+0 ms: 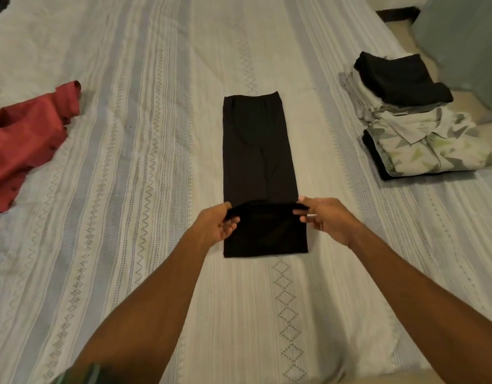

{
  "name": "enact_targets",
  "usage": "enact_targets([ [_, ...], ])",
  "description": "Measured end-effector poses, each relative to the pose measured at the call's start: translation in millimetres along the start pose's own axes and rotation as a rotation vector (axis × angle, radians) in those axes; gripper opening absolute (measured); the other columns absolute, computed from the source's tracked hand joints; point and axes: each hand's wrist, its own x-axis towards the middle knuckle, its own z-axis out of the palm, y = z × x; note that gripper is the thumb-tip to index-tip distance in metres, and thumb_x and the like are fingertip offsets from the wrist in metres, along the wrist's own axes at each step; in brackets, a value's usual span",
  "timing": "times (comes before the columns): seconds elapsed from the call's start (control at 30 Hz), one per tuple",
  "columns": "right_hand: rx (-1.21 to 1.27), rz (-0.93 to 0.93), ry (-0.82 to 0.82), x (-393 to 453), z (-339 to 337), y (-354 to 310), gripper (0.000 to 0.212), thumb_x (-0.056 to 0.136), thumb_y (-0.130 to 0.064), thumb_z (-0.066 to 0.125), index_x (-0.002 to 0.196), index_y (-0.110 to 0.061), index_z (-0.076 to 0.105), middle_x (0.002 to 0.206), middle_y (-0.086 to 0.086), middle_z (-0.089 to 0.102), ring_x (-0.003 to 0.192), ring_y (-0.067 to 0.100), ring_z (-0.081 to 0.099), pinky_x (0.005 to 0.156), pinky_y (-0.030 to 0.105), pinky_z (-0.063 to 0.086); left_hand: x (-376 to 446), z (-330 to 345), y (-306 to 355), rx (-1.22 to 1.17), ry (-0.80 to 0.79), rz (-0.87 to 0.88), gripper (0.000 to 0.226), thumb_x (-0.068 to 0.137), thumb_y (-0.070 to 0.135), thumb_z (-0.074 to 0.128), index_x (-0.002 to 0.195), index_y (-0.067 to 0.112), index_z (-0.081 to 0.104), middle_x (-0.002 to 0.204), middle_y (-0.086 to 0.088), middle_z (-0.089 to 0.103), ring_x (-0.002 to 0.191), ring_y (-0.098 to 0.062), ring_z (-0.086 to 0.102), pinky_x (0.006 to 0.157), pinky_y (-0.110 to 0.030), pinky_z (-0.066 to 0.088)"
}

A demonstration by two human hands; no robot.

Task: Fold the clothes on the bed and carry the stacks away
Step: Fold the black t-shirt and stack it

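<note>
I have my left hand (217,223) and right hand (323,217) each pinching a corner of the long black folded cloth garment (260,151), its near end doubled over to shorten it mid-bed. The striped white woven bedspread (145,162) carries a crumpled red buttoned shirt (23,139) and a folded stack (413,120); beyond, possibly floor.

one black garment (260,151), one red shirt (23,139), two folded stacks (405,106), two hands (217,225)
</note>
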Motion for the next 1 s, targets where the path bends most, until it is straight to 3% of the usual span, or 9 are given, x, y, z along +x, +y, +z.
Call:
enact_targets([
  [0.17,-0.075,-0.230,0.158,52,3,-1,0.052,0.098,-0.050,0.059,0.145,-0.030,0.050,0.119,-0.008,0.068,0.098,0.013,0.071,0.078,0.024,0.057,36,-2,27,0.017,0.090,0.161,0.031,0.105,0.033,0.047,0.108,0.004,0.060,0.108,-0.015,0.070,0.081,-0.023,0.066,0.064,-0.031,0.055],
  [0.3,-0.273,-0.298,0.455,47,3,35,0.031,0.099,-0.037,0.062,0.127,-0.023,0.062,0.113,-0.004,0.067,0.099,0.011,0.067,0.081,0.018,0.051,43,-16,-4,0.268,0.343,0.410,0.023,0.101,0.027,0.057,0.082,0.016,0.058,0.096,-0.016,0.070,0.090,-0.032,0.070,0.085,-0.046,0.060],
  [0.37,-0.338,-0.220,0.462,33,9,55,0.027,0.097,-0.035,0.065,0.119,-0.019,0.061,0.102,-0.006,0.067,0.093,0.013,0.066,0.079,0.023,0.051,41,-21,-20,0.366,0.343,0.392,0.029,0.097,0.033,0.065,0.083,0.007,0.064,0.086,-0.013,0.071,0.081,-0.030,0.070,0.084,-0.049,0.060],
  [0.47,-0.364,-0.062,0.376,20,16,72,0.033,0.091,-0.037,0.074,0.113,-0.017,0.059,0.092,-0.008,0.063,0.086,0.011,0.063,0.081,0.030,0.055,34,-20,-38,0.435,0.190,0.133,0.041,0.089,0.039,0.075,0.093,0.000,0.065,0.082,-0.015,0.072,0.069,-0.025,0.069,0.065,-0.037,0.063],
  [0.53,-0.423,0.010,0.331,20,20,75,0.032,0.089,-0.039,0.075,0.107,-0.020,0.057,0.094,-0.004,0.062,0.092,0.018,0.064,0.088,0.037,0.057,31,-18,-45,0.467,0.102,0.059,0.038,0.089,0.034,0.076,0.096,-0.001,0.064,0.080,-0.015,0.072,0.059,-0.017,0.063,0.049,-0.027,0.051],
  [0.6,-0.452,0.052,0.317,21,21,75,0.027,0.090,-0.034,0.075,0.100,-0.018,0.056,0.090,-0.001,0.061,0.091,0.021,0.065,0.090,0.038,0.057,32,-17,-48,0.448,0.083,0.027,0.032,0.091,0.026,0.076,0.098,-0.004,0.066,0.074,-0.013,0.069,0.052,-0.014,0.055,0.045,-0.023,0.042],
  [0.73,-0.179,0.095,0.287,19,14,75,0.016,0.090,-0.015,0.076,0.091,-0.007,0.062,0.095,0.015,0.071,0.075,0.021,0.074,0.081,0.039,0.063,32,-22,-54,0.289,0.108,0.023,0.027,0.089,0.019,0.077,0.101,-0.003,0.068,0.079,-0.013,0.071,0.058,-0.015,0.062,0.051,-0.023,0.049],
  [0.87,0.021,0.054,0.289,4,4,84,0.037,0.087,-0.010,0.079,0.104,-0.018,0.047,0.105,0.017,0.065,0.080,0.028,0.076,0.079,0.041,0.063,20,-27,-68,0.169,0.098,0.071,0.026,0.090,0.019,0.076,0.103,-0.001,0.066,0.085,-0.020,0.075,0.066,-0.022,0.071,0.082,-0.039,0.060],
  [1.0,0.001,-0.059,0.229,-25,0,93,0.026,0.090,-0.012,0.075,0.103,-0.016,0.053,0.102,0.015,0.068,0.079,0.029,0.076,0.076,0.038,0.063,-4,-27,-91,0.279,0.164,0.325,0.025,0.092,0.012,0.073,0.107,0.007,0.053,0.084,-0.020,0.071,0.065,-0.024,0.068,0.068,-0.037,0.059],
])
